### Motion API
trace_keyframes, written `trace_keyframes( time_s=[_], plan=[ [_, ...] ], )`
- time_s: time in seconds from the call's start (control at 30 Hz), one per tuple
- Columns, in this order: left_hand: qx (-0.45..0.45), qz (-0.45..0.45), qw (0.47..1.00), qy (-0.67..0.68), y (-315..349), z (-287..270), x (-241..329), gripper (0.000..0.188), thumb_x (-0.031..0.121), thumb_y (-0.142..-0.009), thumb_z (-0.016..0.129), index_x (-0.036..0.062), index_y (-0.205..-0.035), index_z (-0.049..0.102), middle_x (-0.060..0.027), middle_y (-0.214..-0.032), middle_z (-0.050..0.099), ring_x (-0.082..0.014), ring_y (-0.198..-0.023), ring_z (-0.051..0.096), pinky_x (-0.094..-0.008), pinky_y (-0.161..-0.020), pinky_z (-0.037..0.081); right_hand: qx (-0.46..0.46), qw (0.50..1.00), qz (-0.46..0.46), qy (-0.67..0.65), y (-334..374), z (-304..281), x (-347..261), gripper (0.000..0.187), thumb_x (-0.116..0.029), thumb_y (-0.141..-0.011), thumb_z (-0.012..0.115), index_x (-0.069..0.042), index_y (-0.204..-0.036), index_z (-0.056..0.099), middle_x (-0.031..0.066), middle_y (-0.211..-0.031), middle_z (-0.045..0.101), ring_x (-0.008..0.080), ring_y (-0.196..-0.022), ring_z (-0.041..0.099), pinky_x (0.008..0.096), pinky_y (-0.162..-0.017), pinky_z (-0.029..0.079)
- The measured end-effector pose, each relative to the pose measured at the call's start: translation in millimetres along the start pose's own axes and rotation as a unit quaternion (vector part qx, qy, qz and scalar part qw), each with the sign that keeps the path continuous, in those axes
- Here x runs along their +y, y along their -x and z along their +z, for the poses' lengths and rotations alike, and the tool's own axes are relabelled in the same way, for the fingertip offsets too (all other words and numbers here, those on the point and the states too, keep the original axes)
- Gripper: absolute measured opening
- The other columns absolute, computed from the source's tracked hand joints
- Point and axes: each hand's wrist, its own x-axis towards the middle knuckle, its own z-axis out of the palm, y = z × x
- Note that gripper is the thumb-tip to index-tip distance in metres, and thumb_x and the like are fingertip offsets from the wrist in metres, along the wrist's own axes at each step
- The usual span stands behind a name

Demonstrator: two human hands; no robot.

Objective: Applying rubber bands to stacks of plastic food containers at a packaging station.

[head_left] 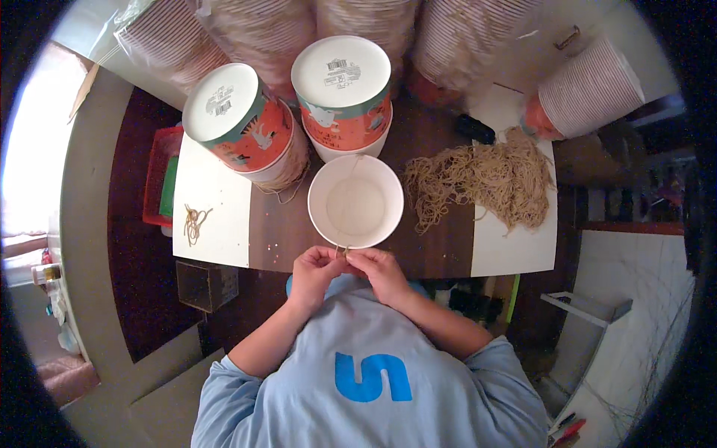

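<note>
A white paper tub (pixel 320 200) stands mouth up at the table's near edge, in front of me. At its near rim my left hand (pixel 314 275) and my right hand (pixel 381 275) meet, both closed in a pinch. Between the fingertips is a short bit of tan string (pixel 340 251); its exact shape is too small to tell. A thin strand also shows at the tub's far inner wall. To the right lies a large tangled heap of tan string (pixel 497 179).
Two upside-down stacks of printed tubs, one left (pixel 254 134) and one behind (pixel 343 112), stand beyond the white tub. Bagged tub stacks (pixel 366 19) line the back. A dark object (pixel 475 128), loose strings (pixel 196 224) and a red crate (pixel 155 179) lie around.
</note>
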Motion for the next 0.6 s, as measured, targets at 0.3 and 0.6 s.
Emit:
trace_keyframes(
  time_s=[0.3, 0.6],
  plan=[
    [0.035, 0.162, 0.970, -0.178, 3, -1, -14, 0.010, 0.002, -0.082, 0.062, -0.0037, -0.090, 0.059, -0.0093, -0.083, 0.065, -0.0151, -0.074, 0.063, -0.0265, -0.070, 0.052, 0.002, 0.976, 0.121, -0.184, -4, -1, 11, 0.022, -0.026, -0.085, 0.057, -0.007, -0.091, 0.067, 0.0016, -0.082, 0.065, 0.0077, -0.067, 0.053, 0.0227, -0.059, 0.039],
    [0.033, 0.318, 0.870, -0.376, 9, 3, 0, 0.016, 0.002, -0.074, 0.067, 0.0009, -0.090, 0.065, -0.0118, -0.081, 0.062, -0.0206, -0.072, 0.064, -0.0285, -0.064, 0.053, 0.014, 0.975, 0.125, -0.186, 1, 2, 0, 0.022, -0.025, -0.085, 0.059, -0.006, -0.094, 0.066, 0.0013, -0.085, 0.065, 0.0080, -0.073, 0.054, 0.0220, -0.065, 0.039]
  ],
)
